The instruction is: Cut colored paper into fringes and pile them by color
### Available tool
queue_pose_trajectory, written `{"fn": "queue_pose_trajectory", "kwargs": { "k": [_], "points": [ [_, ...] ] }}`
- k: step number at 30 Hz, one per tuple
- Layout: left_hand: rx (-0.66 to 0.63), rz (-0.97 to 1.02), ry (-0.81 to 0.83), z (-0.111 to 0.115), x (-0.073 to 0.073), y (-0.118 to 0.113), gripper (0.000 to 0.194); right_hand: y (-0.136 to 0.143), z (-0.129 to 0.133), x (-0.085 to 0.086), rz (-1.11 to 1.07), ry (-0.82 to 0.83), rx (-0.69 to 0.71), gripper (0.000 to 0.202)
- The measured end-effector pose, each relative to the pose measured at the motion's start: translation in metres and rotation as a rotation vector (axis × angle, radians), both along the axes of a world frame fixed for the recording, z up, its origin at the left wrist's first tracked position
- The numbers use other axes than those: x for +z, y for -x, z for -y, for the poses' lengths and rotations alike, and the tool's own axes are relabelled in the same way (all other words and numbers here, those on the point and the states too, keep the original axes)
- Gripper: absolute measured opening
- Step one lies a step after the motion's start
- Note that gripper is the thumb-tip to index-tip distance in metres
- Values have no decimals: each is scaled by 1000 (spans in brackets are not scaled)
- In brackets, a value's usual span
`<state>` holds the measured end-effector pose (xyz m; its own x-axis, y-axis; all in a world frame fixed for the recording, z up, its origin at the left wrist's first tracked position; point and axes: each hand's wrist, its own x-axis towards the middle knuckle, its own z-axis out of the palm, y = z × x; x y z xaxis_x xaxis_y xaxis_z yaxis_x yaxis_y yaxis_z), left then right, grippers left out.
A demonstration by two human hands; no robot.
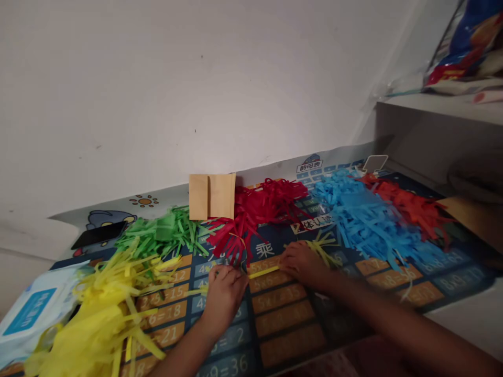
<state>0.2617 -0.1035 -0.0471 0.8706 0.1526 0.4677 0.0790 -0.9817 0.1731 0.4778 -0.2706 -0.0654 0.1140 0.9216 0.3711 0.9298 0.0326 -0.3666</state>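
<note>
A yellow paper tassel (pixel 264 272) stretches between my two hands, low over the printed mat. Its middle is a narrow band, and loose fringe fans out past my right hand. My left hand (pixel 227 289) is closed on its left end, where a few yellow strips show beside the fingers. My right hand (pixel 301 264) is closed around the right part, just below the fringe. Fingertips of both hands are partly hidden. Just beyond my hands lies a pile of red paper fringe (pixel 267 204). Yellow fringe (pixel 98 314) is heaped to the left of my left hand.
Green fringe (pixel 163 230) lies at the back left, near a dark phone-like slab (pixel 100 234). Blue fringe (pixel 365 214) and orange-red fringe (pixel 412 204) are on the right. A tan cardboard piece (pixel 220 196) stands near the wall. A wipes pack (pixel 37 309) sits at left; a shelf (pixel 444 104) juts out right.
</note>
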Motion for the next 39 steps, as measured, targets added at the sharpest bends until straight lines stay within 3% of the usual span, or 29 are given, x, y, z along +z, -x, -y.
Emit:
{"fn": "queue_pose_trajectory", "kwargs": {
  "k": [5,13,16,19,21,24,27,29,32,36,39],
  "points": [
    [23,-36,111,0,8,-3,12,-8,5,9,-200,95,-58,6],
    [181,-175,74,7,11,-14,14,1,-15,29,-125,341,-279,11],
    [203,-250,12,8,11,-17,6,2,-16,36,-42,318,-181,5],
    [58,-242,-112,10,8,-19,24,3,-12,35,154,235,62,5],
    [-59,-220,-165,11,3,-22,29,4,-11,30,286,189,148,8],
    [-87,-172,-139,9,-6,-32,21,6,-16,21,437,141,171,12],
    [-71,-89,-124,8,-7,-40,12,12,-18,22,415,126,106,14],
    [-117,35,-123,11,3,-38,16,22,-10,34,293,127,33,13],
    [-201,280,-95,24,34,-19,28,43,12,62,-47,116,-23,12],
    [-281,324,-125,43,83,6,39,65,27,97,-837,292,92,20],
    [-294,279,-131,47,96,11,31,74,23,98,-1403,351,75,29]
  ]
}}
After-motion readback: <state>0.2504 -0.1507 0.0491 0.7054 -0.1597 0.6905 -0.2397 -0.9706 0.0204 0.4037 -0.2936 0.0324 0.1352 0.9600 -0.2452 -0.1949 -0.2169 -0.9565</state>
